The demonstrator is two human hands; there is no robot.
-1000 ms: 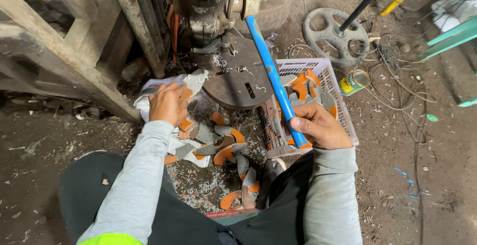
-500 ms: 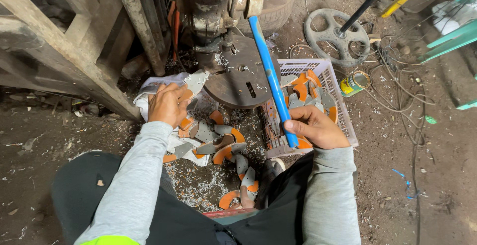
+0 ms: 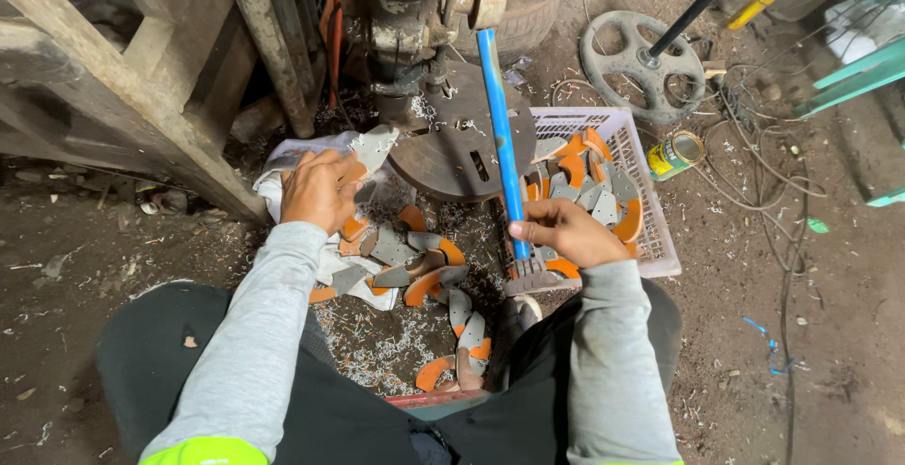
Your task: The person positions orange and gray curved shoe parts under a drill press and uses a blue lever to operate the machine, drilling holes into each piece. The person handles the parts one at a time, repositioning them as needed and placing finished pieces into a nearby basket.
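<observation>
Blue lever handle slants up from the pink basket's near corner to the drill press; the right hand has its grip clenched round the lower end. Left hand lies loosely curled on grey-orange curved pieces on the floor

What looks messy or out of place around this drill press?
Metal shavings litter the floor between the person's knees, and curved orange-and-grey parts lie scattered loose beside the white basket. A tin can lies tipped among loose wires.
</observation>
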